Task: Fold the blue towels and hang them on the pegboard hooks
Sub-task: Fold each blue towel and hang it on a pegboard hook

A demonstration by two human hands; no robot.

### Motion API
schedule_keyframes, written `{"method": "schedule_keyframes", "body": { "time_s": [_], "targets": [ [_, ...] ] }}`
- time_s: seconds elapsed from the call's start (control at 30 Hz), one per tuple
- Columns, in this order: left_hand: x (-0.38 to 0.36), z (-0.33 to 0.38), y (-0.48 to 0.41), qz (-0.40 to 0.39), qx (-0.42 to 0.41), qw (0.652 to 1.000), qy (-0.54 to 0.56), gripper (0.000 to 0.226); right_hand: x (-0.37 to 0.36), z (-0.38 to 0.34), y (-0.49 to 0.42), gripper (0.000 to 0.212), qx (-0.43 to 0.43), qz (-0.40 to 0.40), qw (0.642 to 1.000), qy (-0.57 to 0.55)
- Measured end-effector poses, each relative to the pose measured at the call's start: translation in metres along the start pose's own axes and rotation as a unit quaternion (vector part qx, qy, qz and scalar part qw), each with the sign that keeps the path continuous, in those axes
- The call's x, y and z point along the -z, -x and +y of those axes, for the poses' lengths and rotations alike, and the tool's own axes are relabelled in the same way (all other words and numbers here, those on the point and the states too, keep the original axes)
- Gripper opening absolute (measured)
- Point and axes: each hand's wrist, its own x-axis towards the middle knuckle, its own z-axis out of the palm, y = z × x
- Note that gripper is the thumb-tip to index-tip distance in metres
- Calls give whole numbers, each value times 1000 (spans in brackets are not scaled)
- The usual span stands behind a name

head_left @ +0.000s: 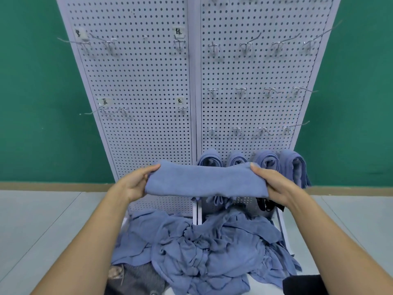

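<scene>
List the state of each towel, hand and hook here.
Held towel: folded, stretched between both hands.
Left hand: grips its left end.
Right hand: grips its right end.
Hung towels: four, folded, on the lowest hooks.
Towel pile: crumpled, unfolded.
Upper hooks: bare.

Pale grey floor [42, 226], and a crumpled heap of blue towels [202, 248] sprawls over the white base rails [196, 217] of the pegboard stand [148, 128], grey cloth [138, 277] just beside.
</scene>
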Motion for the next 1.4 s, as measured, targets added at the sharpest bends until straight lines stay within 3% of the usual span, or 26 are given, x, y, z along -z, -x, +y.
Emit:
{"method": "schedule_keyframes", "body": {
  "time_s": [0.1, 0.3, 0.37, 0.5, 0.57, 0.63, 0.73, 0.8, 0.87, 0.97, 1.1, 1.27, 1.4],
  "targets": [
    [11, 0, 0, 9, -41, 996, -76, 14, 5, 6, 0, 31, -25, -29, 999, -8],
    [24, -4, 8, -24, -64, 975, -211, 28, 9, 6, 7, 27, -14, -53, 993, 109],
    [23, -1, 13, -54, -87, 977, -186, 28, 9, 4, 7, 27, 26, -67, 993, 92],
    [21, 16, 28, -65, -178, 981, -41, 26, 15, -3, 5, 72, 126, -100, 987, 21],
    [21, 19, 35, -71, -199, 977, -11, 21, 16, -4, 6, 55, 145, -103, 984, 21],
    [17, 16, 39, -87, -208, 974, -26, 11, 13, -6, 9, 10, 155, -80, 985, 20],
    [14, 12, 38, -90, -207, 973, -37, 10, 15, -4, 7, 36, 165, -37, 985, 19],
    [17, 14, 35, -106, -192, 974, -54, 31, 16, -5, 9, 41, 174, -36, 984, 21],
    [15, 13, 32, -80, -192, 973, -94, 39, 17, -6, 11, 40, 172, -31, 983, 51],
    [-4, 5, 27, 18, -209, 963, -166, 36, 11, -7, 14, 39, 157, 18, 979, 125],
    [-22, -3, 18, 85, -226, 955, -169, 36, 7, -16, 14, 12, 183, 71, 955, 223],
    [-43, -9, 16, 78, -172, 973, -134, 25, 3, -55, 37, 17, 200, 95, 968, 119],
    [-70, -18, 14, 52, -103, 980, -162, 20, -5, -98, 56, 14, 208, 58, 973, 77]
  ]
}}
